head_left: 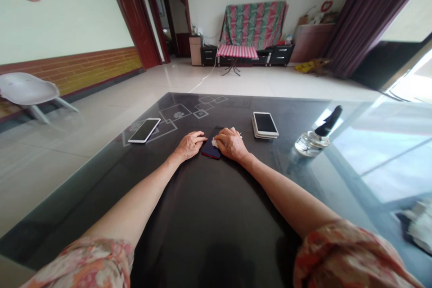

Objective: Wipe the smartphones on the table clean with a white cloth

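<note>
- The dark phone (209, 147), red along its near edge, lies flat on the black worktop (216, 207), between the two hands.
- Left hand (191, 145): at the dark phone's left edge, fingers bent and close together; whether they grip it, I cannot tell.
- Right hand (231, 144): over the dark phone's right side, fingers curled and pinching a white wad (214, 142) against the screen.
- White-rimmed phone (144, 130): left of the dark phone, well apart, screen up.
- Stack of white devices (265, 124): right of the dark phone and slightly farther off, dark screen on top.
- Clear bottle (312, 143) with a black top: farther right of the dark phone, past the stack.
</note>
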A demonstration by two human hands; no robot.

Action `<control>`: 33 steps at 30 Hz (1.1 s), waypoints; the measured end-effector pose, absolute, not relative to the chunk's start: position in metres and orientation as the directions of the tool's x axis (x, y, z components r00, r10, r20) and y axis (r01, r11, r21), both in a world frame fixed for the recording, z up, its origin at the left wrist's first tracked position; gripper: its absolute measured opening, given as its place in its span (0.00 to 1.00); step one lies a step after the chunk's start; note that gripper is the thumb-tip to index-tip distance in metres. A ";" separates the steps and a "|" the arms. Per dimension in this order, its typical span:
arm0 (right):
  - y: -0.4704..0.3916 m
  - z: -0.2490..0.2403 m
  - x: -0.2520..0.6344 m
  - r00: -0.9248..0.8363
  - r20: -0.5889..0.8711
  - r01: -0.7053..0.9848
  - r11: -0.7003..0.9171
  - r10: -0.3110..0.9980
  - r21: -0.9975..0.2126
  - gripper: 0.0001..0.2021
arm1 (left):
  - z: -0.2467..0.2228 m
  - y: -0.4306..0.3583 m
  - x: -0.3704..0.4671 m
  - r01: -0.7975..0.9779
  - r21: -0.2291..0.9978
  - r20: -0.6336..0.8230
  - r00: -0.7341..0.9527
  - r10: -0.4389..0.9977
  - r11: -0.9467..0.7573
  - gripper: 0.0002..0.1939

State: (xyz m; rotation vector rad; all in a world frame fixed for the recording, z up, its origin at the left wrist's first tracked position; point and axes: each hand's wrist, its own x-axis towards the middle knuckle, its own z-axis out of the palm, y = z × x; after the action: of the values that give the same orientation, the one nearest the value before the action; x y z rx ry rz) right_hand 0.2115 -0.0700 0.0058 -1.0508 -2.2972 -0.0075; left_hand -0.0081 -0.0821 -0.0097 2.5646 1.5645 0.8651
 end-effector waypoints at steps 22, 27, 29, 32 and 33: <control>-0.032 0.014 0.186 -0.110 0.361 0.901 0.247 0.926 -0.357 0.13 | -0.011 -0.082 -0.005 0.807 0.250 0.476 0.379 0.794 -0.535 0.17; -0.045 0.014 0.190 -0.232 0.336 0.893 0.336 0.913 -0.298 0.14 | -0.013 -0.079 -0.004 0.800 0.255 0.481 0.382 0.789 -0.543 0.17; -0.055 0.014 0.190 -0.258 0.323 0.895 0.351 0.911 -0.276 0.15 | -0.014 -0.078 -0.005 0.802 0.257 0.476 0.380 0.793 -0.539 0.17; -0.073 0.014 0.189 -0.274 0.339 0.890 0.371 0.900 -0.264 0.15 | -0.014 -0.078 -0.005 0.806 0.251 0.466 0.384 0.797 -0.536 0.17; -0.080 0.014 0.188 -0.272 0.350 0.888 0.374 0.896 -0.269 0.15 | -0.014 -0.078 -0.004 0.807 0.248 0.465 0.385 0.797 -0.535 0.17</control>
State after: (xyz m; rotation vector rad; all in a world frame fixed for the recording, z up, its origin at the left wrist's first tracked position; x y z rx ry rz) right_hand 0.1883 -0.0796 0.0135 -1.5415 -2.1977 0.0267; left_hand -0.0044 -0.0777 -0.0139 2.6302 1.5232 0.8659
